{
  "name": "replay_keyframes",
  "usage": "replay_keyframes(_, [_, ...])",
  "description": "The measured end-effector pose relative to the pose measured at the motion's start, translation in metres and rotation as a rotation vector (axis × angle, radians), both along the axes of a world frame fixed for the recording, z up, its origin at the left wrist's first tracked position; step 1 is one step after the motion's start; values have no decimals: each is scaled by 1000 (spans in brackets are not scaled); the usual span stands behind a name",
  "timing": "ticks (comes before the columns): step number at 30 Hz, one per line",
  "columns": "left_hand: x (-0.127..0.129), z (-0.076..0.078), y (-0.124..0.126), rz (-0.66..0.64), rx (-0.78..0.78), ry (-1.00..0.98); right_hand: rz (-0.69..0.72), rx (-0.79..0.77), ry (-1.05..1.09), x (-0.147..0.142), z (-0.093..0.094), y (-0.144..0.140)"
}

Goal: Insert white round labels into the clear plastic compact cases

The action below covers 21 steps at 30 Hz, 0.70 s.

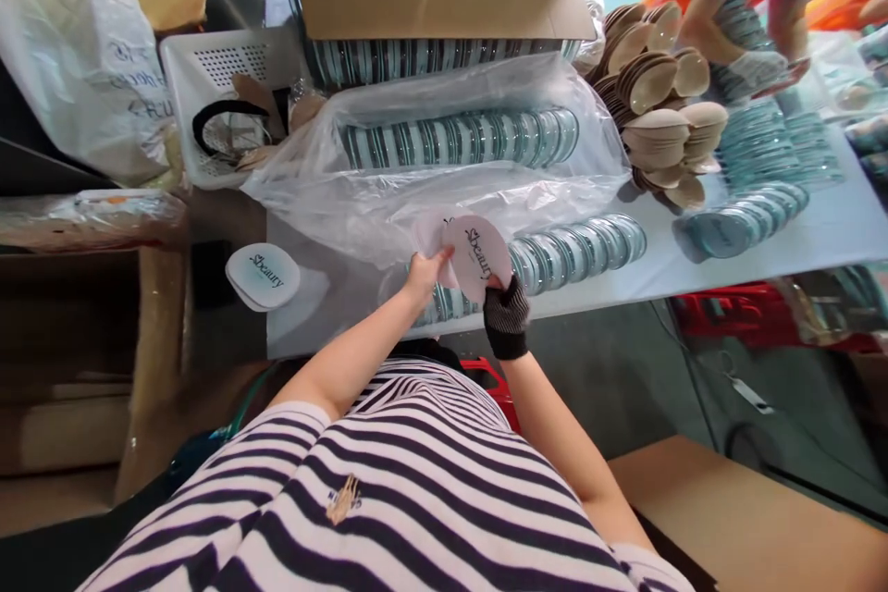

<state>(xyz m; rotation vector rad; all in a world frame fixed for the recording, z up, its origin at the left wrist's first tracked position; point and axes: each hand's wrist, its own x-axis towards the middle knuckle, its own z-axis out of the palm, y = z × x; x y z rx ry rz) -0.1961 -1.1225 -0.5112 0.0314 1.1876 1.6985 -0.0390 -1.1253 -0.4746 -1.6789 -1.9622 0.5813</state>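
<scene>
Both grips are closed on the same small stack of white oval lids: the bare left hand [423, 276] pinches the stack's left edge, and the right hand [505, 310], in a dark fingerless glove, holds the lower right edge. The front lid [475, 257] faces the camera, tilted, and its printed "beauty" wording reads upside down. A paler lid [428, 233] shows just behind it on the left. The stack is held just above the near edge of the worktop [763, 245], over a row of round teal cases [575, 248] lying on edge side by side.

To the left, another white lid pile [262, 277] with the same print lies flat near the worktop's corner. Beyond the hands, a clear plastic bag [388, 194] is draped around a second row of teal cases [462, 139]. Behind that stands a cardboard box [444, 5] with more teal cases stacked below and above it. A white perforated basket [222, 65] sits at far left. At far right, a heap of beige sponge pads [659, 125] lies on the worktop, with a co-worker's gloved hand [759, 69] beyond it.
</scene>
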Motion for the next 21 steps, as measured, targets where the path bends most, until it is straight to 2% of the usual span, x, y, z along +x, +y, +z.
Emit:
replay_keyframes(2, [-13,-7,6,77,-48,-10,130,35,-166,28,9,-26])
replay_keyframes(3, [-19,-10,8,117,-63,-5,226,5,-243,41,13,-40])
replay_keyframes(5, [-30,-17,11,158,-67,6,410,-130,-384,56,19,-65])
replay_keyframes(7, [-35,-23,10,159,-70,4,511,-288,-512,55,19,-80])
replay_keyframes(9, [-36,-28,8,155,-87,-11,538,-387,-590,38,16,-82])
replay_keyframes(12, [-34,-31,8,160,-99,-29,561,-456,-630,-5,4,-69])
replay_keyframes(15, [-32,-27,6,172,-110,-39,581,-486,-651,-40,0,-53])
replay_keyframes(18, [-31,-22,-1,178,-137,-61,565,-433,-642,-47,6,-49])
replay_keyframes(21, [-31,-33,0,158,-211,-120,540,-367,-652,-33,-4,-54])
